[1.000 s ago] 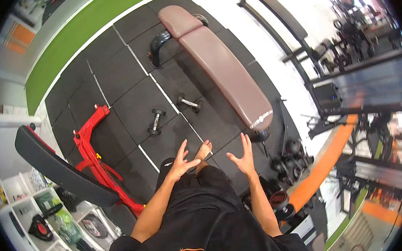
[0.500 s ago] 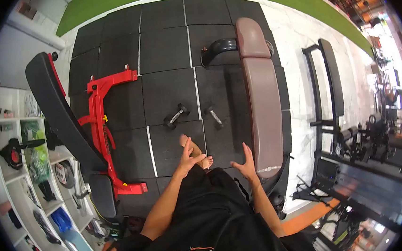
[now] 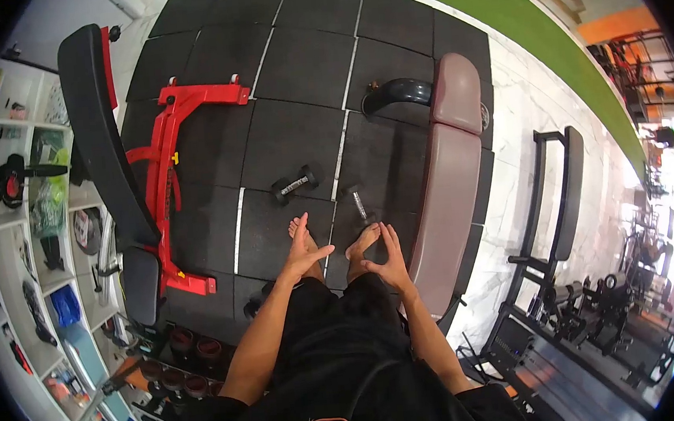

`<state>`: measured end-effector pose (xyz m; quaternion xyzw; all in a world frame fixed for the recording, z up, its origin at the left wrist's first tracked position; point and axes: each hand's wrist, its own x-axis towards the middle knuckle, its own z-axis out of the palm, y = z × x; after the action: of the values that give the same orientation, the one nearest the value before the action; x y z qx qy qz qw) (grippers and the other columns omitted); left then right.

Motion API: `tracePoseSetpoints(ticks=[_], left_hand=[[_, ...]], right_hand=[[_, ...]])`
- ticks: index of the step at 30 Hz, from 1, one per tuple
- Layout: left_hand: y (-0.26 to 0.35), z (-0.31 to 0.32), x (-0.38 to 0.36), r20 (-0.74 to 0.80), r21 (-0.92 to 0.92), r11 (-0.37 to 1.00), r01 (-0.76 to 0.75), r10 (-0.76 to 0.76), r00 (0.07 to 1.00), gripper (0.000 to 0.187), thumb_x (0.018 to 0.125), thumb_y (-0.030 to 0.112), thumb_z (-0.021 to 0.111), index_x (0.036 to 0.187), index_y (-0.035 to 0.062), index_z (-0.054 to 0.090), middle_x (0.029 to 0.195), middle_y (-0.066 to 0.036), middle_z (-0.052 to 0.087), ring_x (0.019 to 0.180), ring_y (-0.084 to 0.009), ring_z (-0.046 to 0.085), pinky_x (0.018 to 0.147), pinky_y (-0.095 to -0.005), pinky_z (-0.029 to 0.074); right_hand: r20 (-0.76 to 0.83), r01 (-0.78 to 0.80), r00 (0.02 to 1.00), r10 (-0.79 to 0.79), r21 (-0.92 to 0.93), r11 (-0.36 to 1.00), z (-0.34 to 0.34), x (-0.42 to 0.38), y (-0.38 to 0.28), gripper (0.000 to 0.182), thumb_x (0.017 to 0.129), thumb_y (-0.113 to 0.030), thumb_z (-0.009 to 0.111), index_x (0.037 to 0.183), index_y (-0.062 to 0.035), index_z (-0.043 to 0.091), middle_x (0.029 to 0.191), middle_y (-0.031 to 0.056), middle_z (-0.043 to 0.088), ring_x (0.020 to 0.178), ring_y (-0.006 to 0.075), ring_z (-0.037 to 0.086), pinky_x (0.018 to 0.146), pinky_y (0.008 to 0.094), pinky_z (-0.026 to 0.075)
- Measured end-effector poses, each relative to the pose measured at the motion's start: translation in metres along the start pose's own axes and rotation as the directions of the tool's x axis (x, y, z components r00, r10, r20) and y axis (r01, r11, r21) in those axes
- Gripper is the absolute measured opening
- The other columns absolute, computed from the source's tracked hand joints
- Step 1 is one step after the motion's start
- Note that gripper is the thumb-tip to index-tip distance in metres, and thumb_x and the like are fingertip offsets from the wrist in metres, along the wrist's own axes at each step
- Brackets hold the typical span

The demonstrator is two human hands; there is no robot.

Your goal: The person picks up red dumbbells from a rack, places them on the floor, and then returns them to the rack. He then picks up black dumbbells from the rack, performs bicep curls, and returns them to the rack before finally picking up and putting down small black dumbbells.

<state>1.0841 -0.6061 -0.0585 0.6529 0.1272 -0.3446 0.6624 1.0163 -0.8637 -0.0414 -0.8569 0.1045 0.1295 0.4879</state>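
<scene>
My left hand [image 3: 304, 254] is open and empty, its fingers pointing forward and its thumb spread to the right. My right hand [image 3: 390, 260] is open too, held over the floor with thumb and fingers apart. Two black dumbbells with bright handles lie on the mats ahead. The left dumbbell [image 3: 295, 184] is beyond my left fingertips, apart from them. The right dumbbell [image 3: 359, 203] lies just past my right foot [image 3: 363, 241], whose toes overlap its near end in view. My bare left foot [image 3: 294, 228] shows partly behind my left hand.
A brown padded bench [image 3: 449, 209] stands close on my right. To the left is a red-framed bench [image 3: 162, 185] with a black pad [image 3: 101, 126]. White shelves [image 3: 8, 260] line the far left. A rack of dumbbells [image 3: 183, 365] sits low left. Black mats [image 3: 291, 135] cover the floor.
My view has turned, and the benches appear shifted. My feet have moved and now stand apart, nearer the dumbbells. Both hands remain raised and empty, now closer to each other.
</scene>
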Motion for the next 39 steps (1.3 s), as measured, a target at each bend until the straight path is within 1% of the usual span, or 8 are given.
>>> tracePoseSetpoints(ticks=[9,17,21,22,26,28,34,39], left_hand=[[-0.022,0.056,0.057,-0.158,0.263,0.962,-0.072,0.116,0.981,0.112,0.071,0.03,0.087,0.156,0.0123,0.015,0.16,-0.018,0.016,0.148,-0.0316,0.017,0.118,-0.0447,0.021],[-0.105,0.048,0.143,-0.084,0.214,0.972,-0.097,0.118,0.989,0.113,0.07,0.025,0.087,0.157,0.0209,0.014,0.161,-0.011,0.016,0.147,-0.035,0.019,0.114,-0.0524,0.025],[-0.136,0.023,0.177,-0.036,0.178,0.984,0.002,0.005,0.999,0.113,0.069,0.028,0.086,0.156,0.0134,0.015,0.159,-0.016,0.019,0.147,-0.035,0.02,0.116,-0.0501,0.026],[-0.146,0.016,0.184,-0.029,0.139,0.989,0.055,-0.052,0.998,0.114,0.069,0.029,0.086,0.156,0.0139,0.015,0.159,-0.016,0.019,0.147,-0.0353,0.02,0.115,-0.0513,0.026],[-0.185,-0.009,0.209,0.01,0.108,0.988,0.112,-0.113,0.993,0.116,0.067,0.028,0.086,0.156,0.0154,0.013,0.159,-0.016,0.019,0.147,-0.0359,0.021,0.113,-0.0553,0.027],[-0.204,-0.018,0.225,0.03,0.108,0.987,0.122,-0.126,0.992,0.115,0.068,0.026,0.086,0.156,0.0147,0.013,0.16,-0.016,0.017,0.147,-0.0361,0.021,0.113,-0.0552,0.028],[-0.245,-0.041,0.249,0.078,0.18,0.969,0.166,-0.183,0.98,0.113,0.068,0.025,0.085,0.156,0.0114,0.015,0.161,-0.016,0.017,0.147,-0.0351,0.022,0.111,-0.0551,0.031],[-0.263,-0.052,0.272,0.047,0.262,0.945,0.195,-0.214,0.976,0.11,0.069,0.025,0.085,0.155,0.0087,0.018,0.16,-0.015,0.021,0.147,-0.0329,0.022,0.11,-0.0546,0.032]], right_hand=[[0.17,0.017,0.985,-0.021,0.024,1.0,-0.001,0.051,0.086,0.114,0.059,-0.018,0.087,0.154,-0.0147,0.024,0.156,0.0275,0.018,0.146,0.0422,0.018,0.118,0.0482,0.024],[0.026,-0.034,0.999,0.034,-0.006,0.999,0.069,0.132,0.202,0.113,0.058,-0.018,0.084,0.153,-0.0115,0.023,0.151,0.0302,0.023,0.141,0.048,0.023,0.115,0.051,0.029],[-0.023,-0.077,0.997,0.076,-0.069,0.995,0.142,0.171,0.291,0.115,0.06,-0.019,0.083,0.153,-0.0056,0.017,0.152,0.0295,0.024,0.14,0.0482,0.026,0.116,0.0476,0.027],[-0.031,-0.291,0.955,0.294,0.068,0.954,0.159,0.184,0.315,0.115,0.061,-0.02,0.084,0.154,-0.0062,0.017,0.153,0.0287,0.023,0.141,0.0469,0.026,0.116,0.0461,0.027],[0.013,-0.511,0.86,0.511,0.006,0.86,0.203,0.235,0.385,0.111,0.067,-0.018,0.08,0.155,-0.0022,0.013,0.155,0.0207,0.022,0.142,0.0346,0.027,0.116,0.0371,0.025],[-0.015,-0.562,0.824,0.566,0.089,0.822,0.226,0.253,0.429,0.114,0.064,-0.02,0.082,0.155,-0.0053,0.015,0.155,0.0258,0.022,0.143,0.0389,0.027,0.115,0.0407,0.027],[-0.018,-0.555,0.825,0.565,0.155,0.817,0.277,0.273,0.516,0.087,0.067,-0.02,0.08,0.141,0.0023,0.04,0.139,0.0241,0.048,0.129,0.037,0.047,0.107,0.0404,0.038],[-0.074,-0.669,0.742,0.666,-0.014,0.743,0.284,0.289,0.539,0.046,0.074,-0.028,0.079,0.107,-0.0024,0.06,0.096,0.0168,0.071,0.096,0.0349,0.068,0.088,0.0426,0.05]])
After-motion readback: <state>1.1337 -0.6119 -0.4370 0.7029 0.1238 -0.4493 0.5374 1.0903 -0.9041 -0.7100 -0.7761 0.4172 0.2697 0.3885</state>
